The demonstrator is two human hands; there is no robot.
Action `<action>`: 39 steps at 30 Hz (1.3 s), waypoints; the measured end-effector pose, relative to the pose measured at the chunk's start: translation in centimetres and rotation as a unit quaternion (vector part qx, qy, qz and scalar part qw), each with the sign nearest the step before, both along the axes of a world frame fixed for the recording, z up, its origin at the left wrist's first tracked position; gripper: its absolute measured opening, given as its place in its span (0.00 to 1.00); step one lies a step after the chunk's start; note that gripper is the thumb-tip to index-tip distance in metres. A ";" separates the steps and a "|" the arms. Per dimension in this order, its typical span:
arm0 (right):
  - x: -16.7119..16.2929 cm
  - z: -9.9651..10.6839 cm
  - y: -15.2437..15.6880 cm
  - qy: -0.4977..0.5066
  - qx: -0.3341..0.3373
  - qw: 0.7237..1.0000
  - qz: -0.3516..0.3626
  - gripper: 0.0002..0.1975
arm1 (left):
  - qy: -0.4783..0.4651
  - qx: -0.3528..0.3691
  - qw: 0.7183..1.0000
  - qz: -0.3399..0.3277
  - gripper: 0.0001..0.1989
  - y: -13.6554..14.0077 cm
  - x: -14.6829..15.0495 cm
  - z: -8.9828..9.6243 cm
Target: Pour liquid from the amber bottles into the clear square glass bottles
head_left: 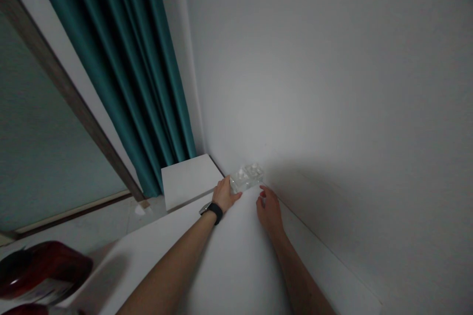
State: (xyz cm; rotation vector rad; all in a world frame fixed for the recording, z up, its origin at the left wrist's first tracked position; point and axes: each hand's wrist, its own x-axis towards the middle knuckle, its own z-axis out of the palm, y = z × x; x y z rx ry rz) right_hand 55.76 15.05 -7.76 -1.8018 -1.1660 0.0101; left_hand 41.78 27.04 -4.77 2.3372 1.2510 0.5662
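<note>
Clear container (pixel 247 176), 1 piece, left hand (pixel 224 198) touching, right hand (pixel 269 208) near

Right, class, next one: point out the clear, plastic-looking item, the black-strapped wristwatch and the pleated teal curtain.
Clear, plastic-looking item (pixel 247 177): head view, middle of its visible surface.
Black-strapped wristwatch (pixel 216 211): head view, on the strap.
Pleated teal curtain (pixel 129 74): head view, mid-height folds.

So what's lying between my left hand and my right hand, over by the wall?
The head view shows a clear plastic tray between the left hand and right hand, near the wall. White tabletop also shows between them.
</note>
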 end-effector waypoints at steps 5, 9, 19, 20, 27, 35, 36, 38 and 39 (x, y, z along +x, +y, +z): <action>-0.1 0.1 0.0 -0.004 0.000 1.000 -0.002 0.21 | -0.010 -0.001 1.000 -0.008 0.33 0.0 -0.1 0.0; -0.1 0.3 0.0 -0.007 -0.002 1.000 0.000 0.21 | -0.018 0.006 1.000 -0.015 0.36 0.0 -0.3 -0.1; 0.0 0.4 -0.1 -0.018 -0.012 1.000 0.005 0.20 | -0.022 0.016 1.000 -0.007 0.31 0.0 -0.6 -0.6; 0.0 0.4 -0.1 -0.019 -0.012 1.000 0.005 0.20 | -0.021 0.016 1.000 -0.006 0.31 0.0 -0.6 -0.6; 0.0 0.3 0.0 -0.020 -0.010 1.000 0.008 0.19 | -0.025 0.025 0.999 0.001 0.37 -0.2 -0.6 -0.7; 0.4 0.9 -0.5 -0.025 -0.003 1.000 0.018 0.17 | -0.039 0.052 0.998 -0.017 0.35 -2.7 -2.2 0.2; 0.3 1.0 -0.6 -0.030 -0.003 0.999 0.023 0.17 | -0.036 0.054 0.998 -0.024 0.35 -3.2 -2.5 0.3; 0.2 1.0 -0.8 -0.041 -0.004 0.999 0.036 0.16 | -0.027 0.060 0.997 -0.036 0.34 -4.1 -3.0 0.7; 0.1 1.0 -0.8 -0.047 -0.006 0.998 0.043 0.16 | -0.022 0.064 0.997 -0.044 0.33 -4.6 -3.3 0.9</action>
